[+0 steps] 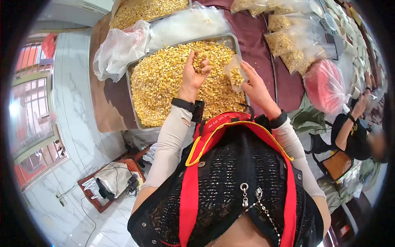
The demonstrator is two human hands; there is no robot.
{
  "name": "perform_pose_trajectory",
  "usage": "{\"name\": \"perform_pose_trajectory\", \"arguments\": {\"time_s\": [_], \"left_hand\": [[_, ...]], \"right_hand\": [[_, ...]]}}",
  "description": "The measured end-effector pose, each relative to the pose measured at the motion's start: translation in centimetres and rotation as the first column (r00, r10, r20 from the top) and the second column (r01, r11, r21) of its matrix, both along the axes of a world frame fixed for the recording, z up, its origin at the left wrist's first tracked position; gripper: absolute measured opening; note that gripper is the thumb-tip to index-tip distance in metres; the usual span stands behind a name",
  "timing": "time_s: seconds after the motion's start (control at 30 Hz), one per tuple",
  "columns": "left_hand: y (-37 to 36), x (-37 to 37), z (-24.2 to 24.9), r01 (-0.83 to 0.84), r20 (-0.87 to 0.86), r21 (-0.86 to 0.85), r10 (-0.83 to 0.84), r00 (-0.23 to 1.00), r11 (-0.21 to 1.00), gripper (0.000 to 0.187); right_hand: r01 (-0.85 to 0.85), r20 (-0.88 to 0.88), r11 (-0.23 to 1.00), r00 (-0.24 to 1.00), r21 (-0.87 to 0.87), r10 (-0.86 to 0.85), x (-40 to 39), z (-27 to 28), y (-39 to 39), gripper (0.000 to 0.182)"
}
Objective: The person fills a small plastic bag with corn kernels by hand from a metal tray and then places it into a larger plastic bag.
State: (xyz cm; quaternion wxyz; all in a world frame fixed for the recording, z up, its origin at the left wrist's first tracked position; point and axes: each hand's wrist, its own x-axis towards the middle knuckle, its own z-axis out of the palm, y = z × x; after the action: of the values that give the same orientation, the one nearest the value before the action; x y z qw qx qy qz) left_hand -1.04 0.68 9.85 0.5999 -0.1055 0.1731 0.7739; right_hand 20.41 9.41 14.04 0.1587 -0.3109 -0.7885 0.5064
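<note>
A large metal tray [128, 88] holds a broad heap of small dried yellow and whitish pieces [158, 88]; their exact kind I cannot make out. Above the heap, my left hand [195, 74] is turned palm up with curled fingers, cupping a few of the pieces. To its right, my right hand [259, 88] grips a small clear plastic bag [234, 74] between thumb and fingers, near the tray's right rim. Some yellow pieces lie inside this bag, and its mouth faces toward my left hand.
Behind stands another tray of yellow pieces [144, 10], with plastic sheeting [189, 26] and a crumpled bag [119, 53] in between. Filled bags [284, 43] and a pink bundle in plastic [325, 88] lie right on the maroon cloth [257, 45]. Another person's arm [343, 129] is far right.
</note>
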Motion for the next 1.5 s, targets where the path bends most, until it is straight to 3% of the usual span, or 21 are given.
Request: {"name": "perform_pose_trajectory", "arguments": {"time_s": [0.07,0.27,0.33,0.4,0.43,0.53,0.77,0.87,0.93,0.97,1.0,1.03,1.07,1.1,1.13,1.17,1.2,1.27,1.3,1.37,1.5], "left_hand": [[0.7,0.9,2.2,0.009,-0.028,-0.014,-0.009,1.000,1.000,0.023],[3.2,5.3,5.3,0.056,-0.155,0.121,-0.037,0.987,0.991,0.025],[3.8,6.6,5.4,0.040,-0.236,0.027,-0.033,0.971,0.999,0.027],[4.1,7.6,4.8,0.004,-0.437,0.024,0.007,0.900,1.000,0.029],[4.4,8.2,4.4,-0.035,-0.617,0.066,0.069,0.784,0.997,0.027],[4.6,8.9,5.3,-0.126,-0.685,0.036,0.116,0.720,0.991,0.024],[4.4,8.2,5.7,-0.092,-0.703,0.030,0.086,0.706,0.995,0.023],[4.4,6.0,5.2,-0.129,-0.623,0.016,0.111,0.774,0.991,0.024],[4.0,3.7,3.9,-0.078,-0.618,-0.041,0.036,0.785,0.996,0.027],[3.8,3.0,3.4,-0.143,-0.648,-0.238,-0.048,0.760,0.961,0.029],[3.6,1.8,1.5,-0.147,-0.648,-0.241,-0.046,0.760,0.959,0.029],[3.2,0.4,-1.5,-0.174,-0.826,-0.389,-0.258,0.501,0.905,0.029],[2.4,-0.7,-4.3,-0.250,-0.862,-0.505,-0.471,0.188,0.826,0.029],[1.2,-1.5,-6.5,-0.253,-0.862,-0.506,-0.471,0.189,0.825,0.029],[0.2,-2.1,-8.6,-0.343,-0.798,-0.495,-0.574,-0.182,0.798,0.026],[-0.3,-2.2,-8.8,-0.424,-0.595,-0.453,-0.620,-0.512,0.784,0.023],[-0.7,-1.9,-9.0,-0.423,-0.595,-0.454,-0.621,-0.511,0.784,0.023],[-2.2,-0.1,-9.1,-0.266,-0.277,-0.282,-0.343,-0.897,0.922,0.021],[-2.7,1.0,-9.1,-0.265,-0.279,-0.282,-0.344,-0.897,0.922,0.021],[-3.4,2.8,-9.2,-0.114,-0.204,-0.303,-0.181,-0.962,0.946,0.018],[-3.7,2.1,-9.9,0.086,-0.252,-0.311,0.005,-0.968,0.946,0.012]], "right_hand": [[-0.012,0.028,0.997,1.000,0.072,0.010,0.0,0.1,-0.1,0.057],[0.013,0.006,0.998,1.000,0.065,-0.013,0.1,0.6,-0.4,0.056],[0.019,-0.003,0.998,1.000,0.060,-0.018,0.2,0.4,-0.4,0.056],[0.023,-0.011,0.998,1.000,0.057,-0.023,0.2,0.4,-0.4,0.055],[0.027,0.001,0.998,1.000,0.054,-0.027,0.3,0.5,-0.3,0.056],[0.023,0.014,0.998,1.000,0.059,-0.023,0.3,0.6,-0.3,0.056],[0.019,0.028,0.999,0.999,0.033,-0.020,0.0,0.9,-0.3,0.057],[0.015,0.040,0.996,0.999,0.091,-0.018,0.1,0.6,-0.2,0.057],[0.012,0.037,0.996,0.999,0.083,-0.015,0.1,0.4,-0.1,0.057],[0.014,0.032,0.997,0.999,0.075,-0.016,0.1,0.3,-0.1,0.057],[0.009,0.032,0.997,0.999,0.073,-0.011,0.2,0.3,-0.1,0.057],[0.006,0.025,0.997,1.000,0.071,-0.008,0.2,0.2,-0.1,0.057],[0.003,0.019,0.997,1.000,0.071,-0.005,0.1,0.2,-0.1,0.057],[0.000,0.018,0.998,1.000,0.070,-0.002,0.0,0.5,-0.1,0.057],[0.007,0.035,1.000,0.999,0.015,-0.007,-0.1,1.0,-0.1,0.057],[0.016,0.055,0.999,0.998,-0.042,-0.014,-0.1,1.3,-0.1,0.057],[0.016,0.057,0.999,0.998,-0.042,-0.014,0.0,1.0,-0.1,0.057],[0.006,0.033,0.995,0.999,0.099,-0.009,0.1,0.0,0.1,0.057],[0.005,0.035,0.995,0.999,0.099,-0.009,0.1,0.0,0.1,0.057],[0.009,0.019,0.998,1.000,0.062,-0.011,0.0,0.1,0.1,0.057],[0.006,0.037,0.999,0.999,0.034,-0.008,-0.1,0.3,0.1,0.057]]}}
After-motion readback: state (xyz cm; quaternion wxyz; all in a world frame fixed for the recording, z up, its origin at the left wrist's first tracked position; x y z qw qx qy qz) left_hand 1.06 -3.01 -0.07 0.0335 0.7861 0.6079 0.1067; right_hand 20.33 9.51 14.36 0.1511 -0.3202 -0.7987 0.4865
